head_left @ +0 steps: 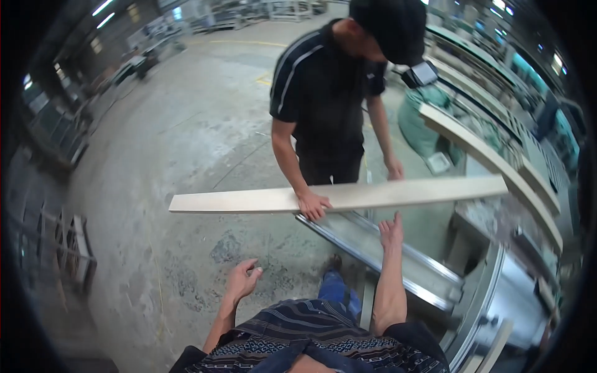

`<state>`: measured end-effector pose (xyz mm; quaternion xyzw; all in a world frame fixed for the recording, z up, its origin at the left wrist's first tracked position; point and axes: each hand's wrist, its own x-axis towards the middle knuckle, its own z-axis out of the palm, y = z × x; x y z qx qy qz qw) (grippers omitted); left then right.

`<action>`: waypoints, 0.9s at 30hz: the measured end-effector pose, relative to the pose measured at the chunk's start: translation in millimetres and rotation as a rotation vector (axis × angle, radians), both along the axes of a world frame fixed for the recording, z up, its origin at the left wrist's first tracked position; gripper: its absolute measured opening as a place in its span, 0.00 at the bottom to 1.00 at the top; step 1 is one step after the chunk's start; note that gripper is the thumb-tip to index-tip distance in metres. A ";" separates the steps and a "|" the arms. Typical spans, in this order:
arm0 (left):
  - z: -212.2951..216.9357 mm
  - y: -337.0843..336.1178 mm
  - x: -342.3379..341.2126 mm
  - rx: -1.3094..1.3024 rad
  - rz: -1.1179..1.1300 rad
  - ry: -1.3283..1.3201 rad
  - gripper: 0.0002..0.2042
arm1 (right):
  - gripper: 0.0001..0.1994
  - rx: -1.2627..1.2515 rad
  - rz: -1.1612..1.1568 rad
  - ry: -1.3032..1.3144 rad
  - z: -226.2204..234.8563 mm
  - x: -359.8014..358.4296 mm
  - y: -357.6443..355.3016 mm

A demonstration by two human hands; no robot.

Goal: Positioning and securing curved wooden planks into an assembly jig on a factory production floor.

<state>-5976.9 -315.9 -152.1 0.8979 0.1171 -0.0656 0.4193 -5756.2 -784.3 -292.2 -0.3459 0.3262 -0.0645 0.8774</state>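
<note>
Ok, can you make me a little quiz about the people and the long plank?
1. True or false: the co-worker's hand rests on the long pale plank.
2. Which of the camera wearer's hands reaches up closest to the plank? A) left hand B) right hand C) both touch it
3. Fill in: the left hand hangs over the grey concrete ____, holding nothing.

Key:
1. True. The co-worker in the black shirt has a hand pressed on the plank.
2. B. The right hand is open, fingers pointing up just below the plank, not touching it as far as can be seen.
3. floor
</note>
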 end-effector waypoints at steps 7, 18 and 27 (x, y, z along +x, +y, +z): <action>15.3 -25.7 60.7 0.016 0.174 0.036 0.25 | 0.29 0.137 0.118 -0.111 -15.0 79.0 40.5; -58.2 44.4 189.4 -0.045 0.090 0.092 0.23 | 0.26 0.227 -0.134 -0.132 -31.4 92.9 48.0; -120.1 113.4 310.8 0.245 -0.325 0.207 0.31 | 0.27 0.063 -0.202 -0.236 40.2 47.0 67.9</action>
